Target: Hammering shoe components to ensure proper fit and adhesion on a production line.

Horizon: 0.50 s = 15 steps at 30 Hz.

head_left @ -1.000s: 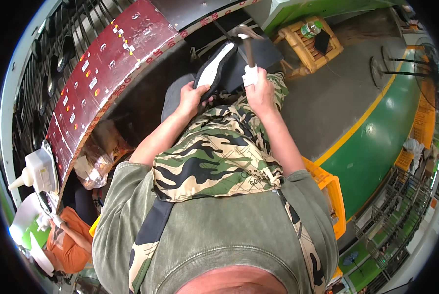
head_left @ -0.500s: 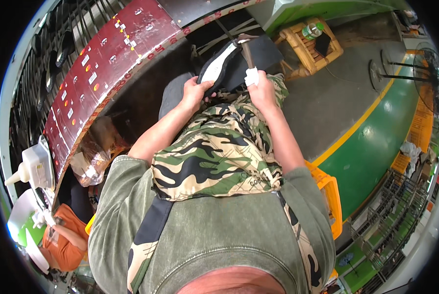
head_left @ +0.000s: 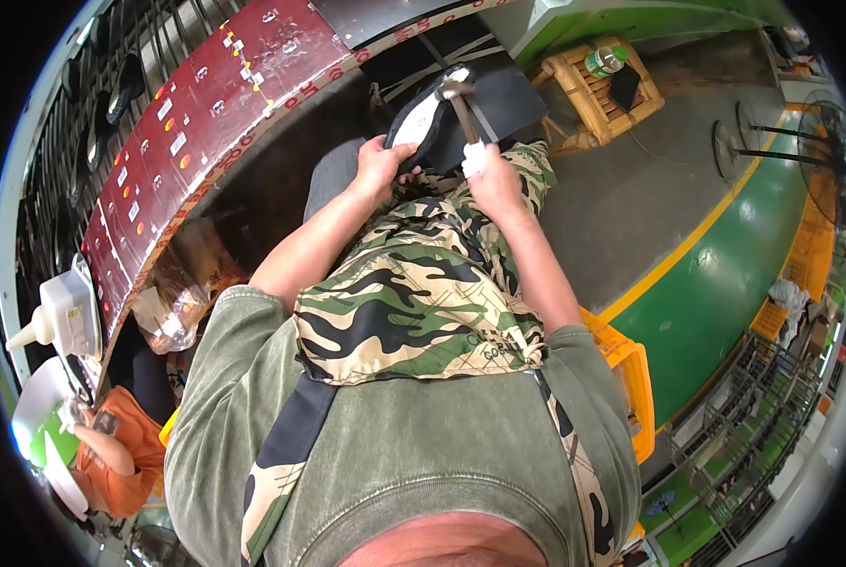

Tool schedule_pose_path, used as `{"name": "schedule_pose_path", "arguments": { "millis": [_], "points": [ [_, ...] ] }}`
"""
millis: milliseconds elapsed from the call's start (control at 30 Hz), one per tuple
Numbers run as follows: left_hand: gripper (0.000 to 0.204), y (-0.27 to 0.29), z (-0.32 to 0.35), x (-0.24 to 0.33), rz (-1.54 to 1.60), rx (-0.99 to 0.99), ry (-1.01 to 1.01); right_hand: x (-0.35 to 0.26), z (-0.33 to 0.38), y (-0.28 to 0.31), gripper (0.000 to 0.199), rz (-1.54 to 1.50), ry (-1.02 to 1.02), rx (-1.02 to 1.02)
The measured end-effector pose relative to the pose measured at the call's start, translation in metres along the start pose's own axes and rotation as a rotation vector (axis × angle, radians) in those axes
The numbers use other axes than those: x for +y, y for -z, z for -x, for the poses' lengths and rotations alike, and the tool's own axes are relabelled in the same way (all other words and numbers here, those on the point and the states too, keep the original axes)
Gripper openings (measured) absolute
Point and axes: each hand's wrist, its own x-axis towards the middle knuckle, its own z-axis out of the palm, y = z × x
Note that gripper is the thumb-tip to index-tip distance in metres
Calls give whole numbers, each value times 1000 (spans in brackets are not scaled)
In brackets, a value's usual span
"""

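Observation:
My left hand (head_left: 379, 168) grips the near end of a black shoe (head_left: 417, 121), its thumb resting on the white sole side that faces up. The shoe lies over my lap, pointing away from me. In my right hand (head_left: 495, 183) is a hammer (head_left: 466, 119), with white wrapping (head_left: 476, 158) around its handle where the fingers close. The hammer's head, smeared by motion, is at the shoe's far end; whether it touches cannot be told. Under and beside the shoe is a dark flat pad (head_left: 510, 102). A camouflage apron (head_left: 413, 302) covers my lap.
A dark red, sticker-covered bench (head_left: 182, 123) curves along the left. Ahead to the right stands a bamboo stool (head_left: 588, 118) bearing a bottle (head_left: 606, 61). A yellow crate (head_left: 635, 397) is by my right elbow. Behind left, a person in orange (head_left: 120, 454) works; a fan (head_left: 820, 151) stands far right.
My right hand has shifted slightly left and down, and the hammer has swung leftward onto or over the shoe's far end. My left hand keeps its grip on the shoe.

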Motion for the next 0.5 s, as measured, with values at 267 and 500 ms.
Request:
{"name": "schedule_pose_path", "arguments": {
  "millis": [267,500],
  "points": [
    [31,-4,-2,2,22,4,25,6,6,-4,30,-264,24,233],
    [31,-3,-9,9,-11,26,16,-18,2,12,32,-671,100,433]
  ]
}}
